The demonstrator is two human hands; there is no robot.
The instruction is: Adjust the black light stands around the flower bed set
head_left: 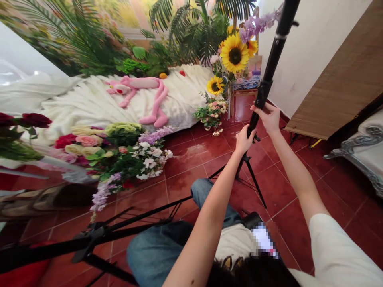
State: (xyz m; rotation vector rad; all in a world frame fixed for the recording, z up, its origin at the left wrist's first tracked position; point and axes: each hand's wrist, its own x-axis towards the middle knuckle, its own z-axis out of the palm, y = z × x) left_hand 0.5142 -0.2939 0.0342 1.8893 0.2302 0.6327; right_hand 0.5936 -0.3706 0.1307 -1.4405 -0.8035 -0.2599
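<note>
A black stand (pixel 277 52) rises on spread tripod legs and leans toward the upper right. My left hand (pixel 243 140) is wrapped round its pole, just below a joint and close to a small knob. Higher up the same pole, my right hand (pixel 268 115) grips near a black collar, with thumb and fingers pressed together at the pole. The two hands are close together but apart. The stand's feet rest on the red tiled floor (pixel 191 175) in front of my knees.
A second black tripod (pixel 92 239) lies across the lower left. Artificial flowers (pixel 119 147) stand beside a white cloth (pixel 185 95) bearing a pink plush toy (pixel 146 83). Sunflowers (pixel 235 55) are behind the stand. A brown panel (pixel 335 79) and an ornate silver seat (pixel 363 145) stand at right.
</note>
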